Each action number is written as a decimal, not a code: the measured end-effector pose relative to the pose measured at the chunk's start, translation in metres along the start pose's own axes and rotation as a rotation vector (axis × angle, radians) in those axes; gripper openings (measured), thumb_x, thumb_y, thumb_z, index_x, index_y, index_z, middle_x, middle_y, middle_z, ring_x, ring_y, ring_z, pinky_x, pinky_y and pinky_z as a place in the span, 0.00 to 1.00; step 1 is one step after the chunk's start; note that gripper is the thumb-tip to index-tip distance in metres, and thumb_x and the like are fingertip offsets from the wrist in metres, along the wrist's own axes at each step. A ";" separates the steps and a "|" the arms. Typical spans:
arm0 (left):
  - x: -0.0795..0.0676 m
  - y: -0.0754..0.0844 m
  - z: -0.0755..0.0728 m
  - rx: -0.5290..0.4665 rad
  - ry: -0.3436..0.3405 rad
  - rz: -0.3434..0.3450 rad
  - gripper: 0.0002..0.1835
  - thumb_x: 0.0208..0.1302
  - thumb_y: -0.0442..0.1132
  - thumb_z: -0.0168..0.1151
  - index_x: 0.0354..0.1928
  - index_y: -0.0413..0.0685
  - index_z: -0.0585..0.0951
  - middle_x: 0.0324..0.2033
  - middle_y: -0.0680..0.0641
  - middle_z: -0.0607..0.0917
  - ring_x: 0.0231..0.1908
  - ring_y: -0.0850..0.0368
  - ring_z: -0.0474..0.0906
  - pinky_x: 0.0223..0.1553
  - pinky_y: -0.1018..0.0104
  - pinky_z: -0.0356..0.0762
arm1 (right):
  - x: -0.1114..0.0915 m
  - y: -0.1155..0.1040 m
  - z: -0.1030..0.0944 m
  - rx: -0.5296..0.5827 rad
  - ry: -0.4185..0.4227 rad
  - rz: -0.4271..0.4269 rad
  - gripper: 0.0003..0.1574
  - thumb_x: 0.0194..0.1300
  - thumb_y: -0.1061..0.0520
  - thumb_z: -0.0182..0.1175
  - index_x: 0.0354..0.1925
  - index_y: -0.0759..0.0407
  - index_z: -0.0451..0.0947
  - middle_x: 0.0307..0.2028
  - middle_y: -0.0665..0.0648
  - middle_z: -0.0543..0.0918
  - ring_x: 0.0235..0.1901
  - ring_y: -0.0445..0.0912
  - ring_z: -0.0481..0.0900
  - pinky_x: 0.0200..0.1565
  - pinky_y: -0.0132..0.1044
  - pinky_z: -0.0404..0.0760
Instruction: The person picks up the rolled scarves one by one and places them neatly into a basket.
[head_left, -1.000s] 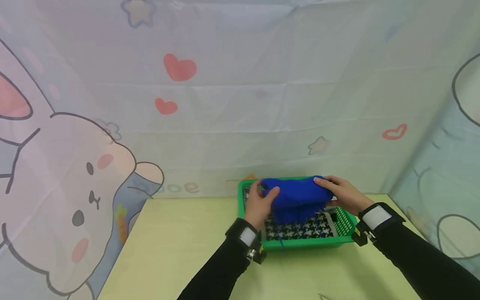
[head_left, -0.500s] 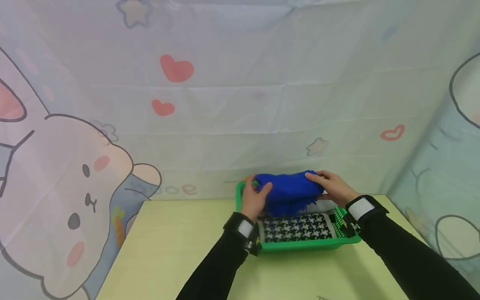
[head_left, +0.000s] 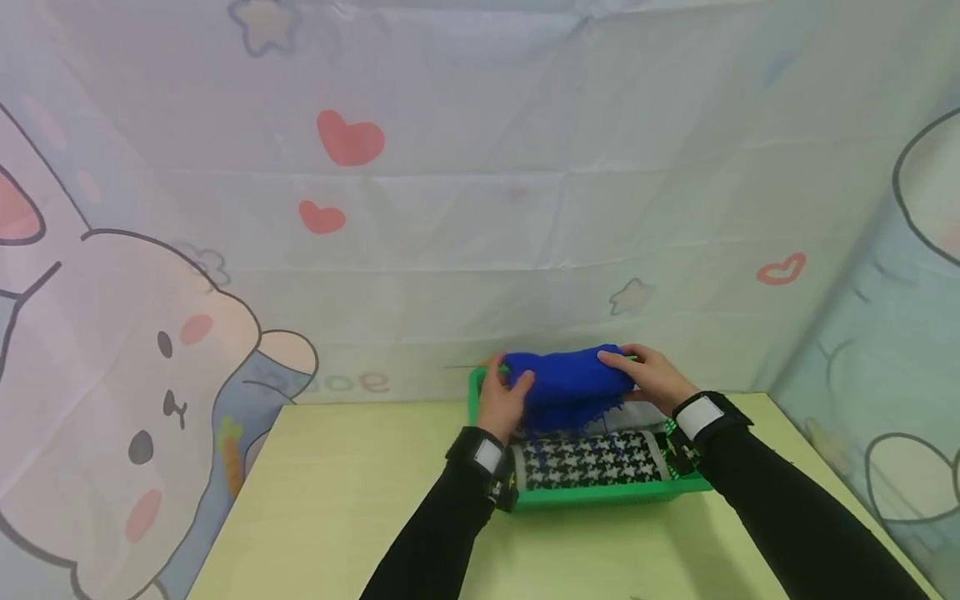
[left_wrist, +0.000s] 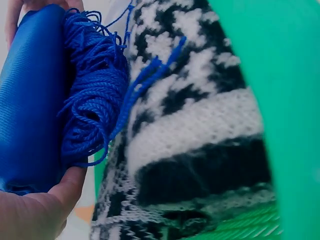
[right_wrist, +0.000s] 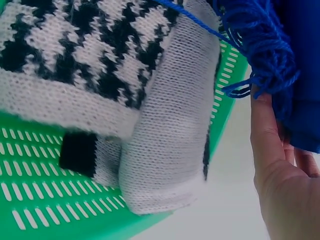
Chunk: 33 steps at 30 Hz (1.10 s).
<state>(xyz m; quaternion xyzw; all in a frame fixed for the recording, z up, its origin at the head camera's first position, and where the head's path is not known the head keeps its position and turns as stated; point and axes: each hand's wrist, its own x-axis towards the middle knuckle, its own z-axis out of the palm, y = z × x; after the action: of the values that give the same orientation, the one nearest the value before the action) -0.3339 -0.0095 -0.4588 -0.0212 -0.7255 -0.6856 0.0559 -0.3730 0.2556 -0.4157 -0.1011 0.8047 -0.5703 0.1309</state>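
Note:
A rolled blue scarf with a stringy fringe (head_left: pixel 570 379) is held at both ends over the back of a green basket (head_left: pixel 585 498). My left hand (head_left: pixel 501 407) grips its left end, the thumb in front. My right hand (head_left: pixel 652 379) holds the other end, thumb on top. Below lies a folded black-and-white houndstooth knit (head_left: pixel 592 460) in the basket, with its plain light-grey side (right_wrist: pixel 170 115) showing in the right wrist view. In the left wrist view loose blue fringe strands (left_wrist: pixel 150 75) trail over the knit.
The basket stands on a pale yellow table (head_left: pixel 360 483), near its back edge. Behind the table hangs a printed cloth backdrop (head_left: pixel 465 208) with a cartoon rabbit (head_left: pixel 150 375) at left. Slotted basket wall (right_wrist: pixel 45 175) shows beside the knit.
Both hands have carried the scarf slightly left and toward the basket's back. More of the houndstooth knit and its pale side have come into view below the fringe.

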 end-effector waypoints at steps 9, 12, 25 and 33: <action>0.005 -0.013 0.000 0.050 0.004 -0.013 0.38 0.80 0.42 0.61 0.84 0.40 0.57 0.79 0.29 0.61 0.78 0.30 0.60 0.74 0.36 0.69 | 0.000 0.014 0.004 -0.007 0.007 0.037 0.56 0.84 0.41 0.54 0.83 0.75 0.40 0.79 0.83 0.45 0.77 0.77 0.54 0.68 0.64 0.77; 0.005 -0.014 0.001 0.101 0.005 -0.025 0.38 0.80 0.42 0.61 0.83 0.40 0.59 0.78 0.29 0.64 0.76 0.30 0.63 0.73 0.37 0.71 | 0.000 0.017 0.004 -0.017 0.001 0.043 0.55 0.84 0.41 0.54 0.83 0.76 0.40 0.79 0.83 0.46 0.78 0.77 0.52 0.67 0.63 0.79; 0.002 -0.011 -0.001 0.241 -0.016 -0.059 0.36 0.79 0.43 0.62 0.81 0.39 0.62 0.73 0.28 0.72 0.72 0.30 0.70 0.70 0.37 0.74 | 0.000 0.027 0.001 -0.037 -0.010 0.042 0.50 0.85 0.46 0.53 0.81 0.79 0.43 0.78 0.84 0.49 0.77 0.78 0.53 0.65 0.63 0.81; -0.002 -0.009 0.000 0.382 -0.033 -0.061 0.36 0.77 0.44 0.66 0.80 0.39 0.66 0.68 0.29 0.77 0.67 0.32 0.76 0.65 0.39 0.79 | -0.001 0.035 0.001 -0.112 0.002 0.039 0.48 0.86 0.48 0.52 0.80 0.81 0.44 0.76 0.86 0.52 0.74 0.79 0.58 0.63 0.64 0.83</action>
<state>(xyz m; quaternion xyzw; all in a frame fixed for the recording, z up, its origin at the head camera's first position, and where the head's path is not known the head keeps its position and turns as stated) -0.3334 -0.0101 -0.4682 0.0003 -0.8436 -0.5363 0.0262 -0.3719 0.2665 -0.4489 -0.0919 0.8371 -0.5219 0.1354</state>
